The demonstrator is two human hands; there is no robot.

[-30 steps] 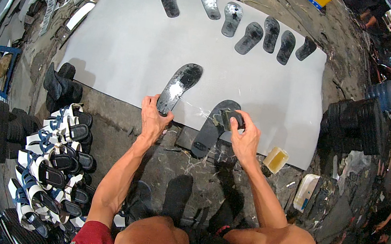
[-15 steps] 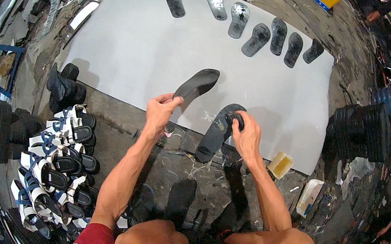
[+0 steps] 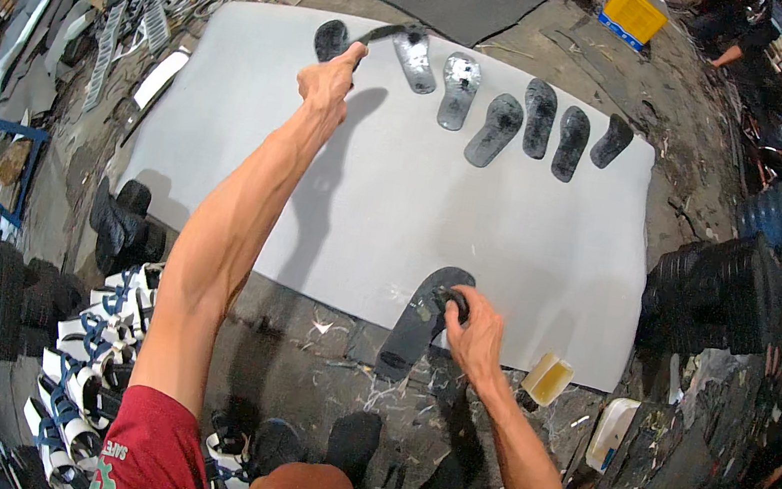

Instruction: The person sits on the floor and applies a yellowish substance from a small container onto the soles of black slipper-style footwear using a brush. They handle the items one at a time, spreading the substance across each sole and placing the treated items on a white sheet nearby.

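Note:
Stretched out to the far edge of the white sheet (image 3: 229, 109), my left hand (image 3: 327, 85) pinches a dark sandal sole (image 3: 380, 32), seen nearly edge-on. It hangs between a black sole (image 3: 331, 39) and a shiny sole (image 3: 414, 61) lying there. Nearer me, my right hand (image 3: 476, 336) is closed on a small, dark rounded object (image 3: 454, 303), partly hidden by the fingers. This object is over a larger black sole (image 3: 410, 333) that lies across the sheet's near edge. Several more black soles (image 3: 495, 131) lie along the far right part of the sheet.
White and navy sandals (image 3: 87, 351) are heaped at the left, beside dark stacked pieces (image 3: 121, 224). A yellowish container (image 3: 548, 379) and a white tub (image 3: 610, 434) sit at the near right. Black stacked material (image 3: 717, 293) stands farther right; a yellow bucket (image 3: 634, 13) is behind.
My left hand has carried the sole forward from mid-sheet to the far row. My right hand stays at the near sole, still gripping the rounded object. The view has tilted slightly.

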